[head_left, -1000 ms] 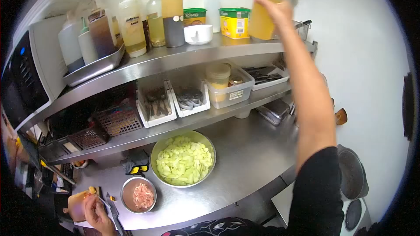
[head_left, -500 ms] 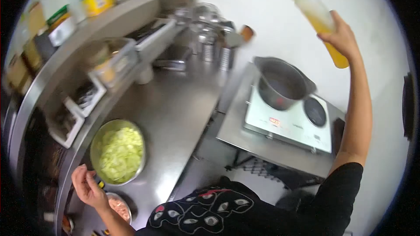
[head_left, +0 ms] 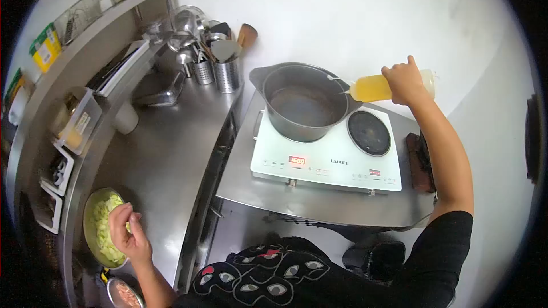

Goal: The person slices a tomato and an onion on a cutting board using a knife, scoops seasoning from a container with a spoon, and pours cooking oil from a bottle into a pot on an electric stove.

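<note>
My right hand (head_left: 406,82) is wrapped round a clear squeeze bottle (head_left: 371,88) of yellow liquid that looks like oil. The bottle lies nearly level, its nozzle pointing left over the rim of a dark grey pot (head_left: 279,120). Liquid at the nozzle is too fine to make out surely. At lower left, my left hand (head_left: 130,234) hovers with fingers loosely curled and thumb apart, nothing visible in it. It partly covers a metal bowl (head_left: 90,234) of chopped pale green vegetable (head_left: 105,225). A smaller bowl (head_left: 114,294) of pinkish pieces sits below.
The pot stands on the left plate of a white double electric hob (head_left: 325,165); its right plate (head_left: 369,133) is bare. Perforated utensil holders (head_left: 227,77) stand at the counter's back. Shelves with trays and tubs (head_left: 77,122) line the left, and a wall (head_left: 342,17) is behind.
The bottle has come down and left, turning from steep with nozzle up to nearly level at the pot. The view has swung right. My left hand now overlaps the vegetable bowl.
</note>
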### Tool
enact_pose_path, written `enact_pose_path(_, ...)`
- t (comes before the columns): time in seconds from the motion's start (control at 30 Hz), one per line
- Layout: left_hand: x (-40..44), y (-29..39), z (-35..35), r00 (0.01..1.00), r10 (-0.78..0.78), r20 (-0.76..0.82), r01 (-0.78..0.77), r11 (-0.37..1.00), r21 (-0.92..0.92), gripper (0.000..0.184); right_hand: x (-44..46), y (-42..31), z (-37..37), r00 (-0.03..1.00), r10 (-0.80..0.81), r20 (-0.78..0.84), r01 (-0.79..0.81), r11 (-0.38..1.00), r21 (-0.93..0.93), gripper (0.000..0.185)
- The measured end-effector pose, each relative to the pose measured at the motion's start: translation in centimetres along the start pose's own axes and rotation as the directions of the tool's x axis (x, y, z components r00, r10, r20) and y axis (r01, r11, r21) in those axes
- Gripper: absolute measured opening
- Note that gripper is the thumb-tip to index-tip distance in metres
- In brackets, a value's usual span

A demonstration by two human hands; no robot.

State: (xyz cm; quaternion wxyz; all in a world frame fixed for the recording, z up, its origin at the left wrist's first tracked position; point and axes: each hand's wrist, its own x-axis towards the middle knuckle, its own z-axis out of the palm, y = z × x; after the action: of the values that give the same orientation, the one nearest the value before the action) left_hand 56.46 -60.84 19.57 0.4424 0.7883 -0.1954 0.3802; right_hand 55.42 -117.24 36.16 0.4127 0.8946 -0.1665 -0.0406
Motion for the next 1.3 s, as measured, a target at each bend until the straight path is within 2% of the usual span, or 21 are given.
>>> enact_pose_path(0.1,-0.3,1.9,3.2,0.997,0.033,0.076,-0.032,0.999,-0.017,0.013,1.6,0.9,1.1,0.999,-0.014,-0.038,0.013,1.000,-0.016,0.029)
enact_pose_path(0.23,-1.2,2.8,5.3,0.994,-0.021,0.108,0.018,0.999,0.027,0.012,2.9,2.0,1.5,0.996,-0.051,-0.079,0.049,0.998,-0.030,0.029)
enact_pose_path(0.33,-1.9,2.0,6.6,0.977,-0.159,0.142,0.164,0.986,-0.027,0.012,3.4,1.7,1.3,0.987,-0.144,-0.065,0.143,0.989,-0.031,0.033)
enact_pose_path(0.47,-1.4,1.7,9.2,0.961,-0.212,0.177,0.228,0.971,-0.077,0.011,3.6,1.8,0.9,0.984,-0.173,-0.052,0.170,0.984,-0.062,0.031)
enact_pose_path(0.7,1.8,0.1,12.2,0.956,-0.095,0.276,0.132,0.984,-0.118,0.011,2.5,2.1,-2.5,0.991,-0.131,-0.019,0.130,0.990,-0.047,0.030)
enact_pose_path(0.83,3.5,-1.5,12.5,0.955,-0.053,0.291,0.104,0.982,-0.159,0.011,3.5,2.2,-3.1,0.994,-0.078,-0.071,0.074,0.996,-0.051,0.027)
enact_pose_path(1.0,4.8,-4.1,12.5,0.956,-0.074,0.284,0.135,0.970,-0.202,0.011,2.9,1.3,-5.5,0.995,-0.101,0.017,0.102,0.989,-0.108,0.022)
enact_pose_path(1.1,5.2,-5.3,12.6,0.958,-0.082,0.275,0.148,0.962,-0.231,0.011,2.3,0.1,-6.8,0.992,-0.112,0.059,0.116,0.992,-0.059,0.022)
enact_pose_path(1.3,5.7,-5.6,12.8,0.960,-0.060,0.273,0.134,0.956,-0.262,0.011,3.2,-0.2,-5.8,0.999,-0.045,-0.021,0.045,0.999,0.006,0.030)
